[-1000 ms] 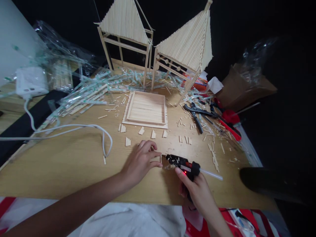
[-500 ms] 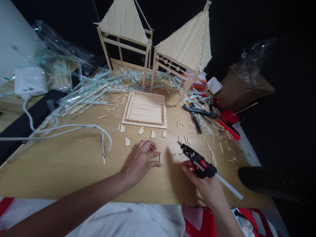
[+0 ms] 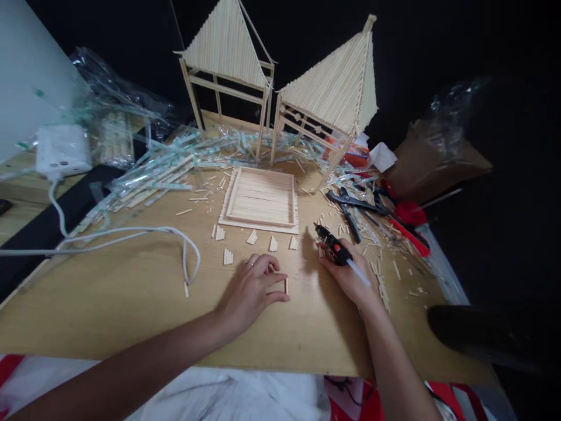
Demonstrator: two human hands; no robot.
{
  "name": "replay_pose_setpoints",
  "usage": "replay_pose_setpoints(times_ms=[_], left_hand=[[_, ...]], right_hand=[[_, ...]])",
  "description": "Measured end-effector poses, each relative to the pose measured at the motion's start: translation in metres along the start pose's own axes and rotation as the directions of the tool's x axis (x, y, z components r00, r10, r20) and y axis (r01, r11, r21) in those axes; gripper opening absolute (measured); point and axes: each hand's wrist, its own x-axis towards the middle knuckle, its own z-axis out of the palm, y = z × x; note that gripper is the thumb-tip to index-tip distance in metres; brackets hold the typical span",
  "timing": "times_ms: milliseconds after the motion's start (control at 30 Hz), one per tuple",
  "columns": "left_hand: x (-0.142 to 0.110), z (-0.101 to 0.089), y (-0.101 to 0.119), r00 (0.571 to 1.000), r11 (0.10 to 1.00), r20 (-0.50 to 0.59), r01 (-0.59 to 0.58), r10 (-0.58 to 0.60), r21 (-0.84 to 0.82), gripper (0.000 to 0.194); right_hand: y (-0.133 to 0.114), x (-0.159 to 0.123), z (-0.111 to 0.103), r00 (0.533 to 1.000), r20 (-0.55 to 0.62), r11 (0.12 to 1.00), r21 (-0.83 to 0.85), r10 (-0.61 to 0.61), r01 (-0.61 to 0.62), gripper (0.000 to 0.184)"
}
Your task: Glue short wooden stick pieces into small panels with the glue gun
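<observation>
Over the table (image 3: 131, 298), left hand (image 3: 252, 289) tight on stick (image 3: 286, 286), right hand (image 3: 350, 275) around glue gun (image 3: 333, 244), print illegible on packet (image 3: 357, 159)

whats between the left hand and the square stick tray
In the head view, small clusters of short sticks lie between the left hand and the square stick tray.

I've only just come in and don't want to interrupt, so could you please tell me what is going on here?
At a wooden table, a person's left hand holds a short stick between thumb and finger, while the right hand grips a glue gun, its nozzle clear of that stick. Small stick clusters lie beyond the left hand, then a rimmed square stick panel, with two roofed stick frames standing farther back.
</observation>
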Motion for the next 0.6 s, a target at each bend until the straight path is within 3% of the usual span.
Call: replay_pose_setpoints(times_ms=[167, 333, 467, 600], left_hand=[[0.001, 0.0, -0.001, 1.0, 1.0, 0.004, 0.011, -0.011, -0.003, 0.03], [0.001, -0.001, 0.0, 1.0, 1.0, -0.001, 0.002, -0.002, 0.008, 0.027], [0.0, -0.001, 0.001, 1.0, 0.999, 0.005, -0.006, 0.006, 0.047, 0.024], [0.0, -0.002, 0.001, 1.0, 0.998, 0.012, -0.015, 0.014, 0.056, 0.02]], right_hand=[[-0.015, -0.013, 0.0, 0.999, -0.023, 0.993, 0.106, 0.048, -0.046, 0.026], [-0.045, -0.055, 0.016, 0.98, 0.094, 0.896, 0.395, 0.178, -0.201, 0.025], [-0.052, -0.075, 0.03, 0.97, 0.133, 0.905, 0.353, 0.205, -0.24, 0.02], [-0.054, -0.076, 0.031, 0.971, 0.143, 0.93, 0.292, 0.19, -0.225, 0.018]])
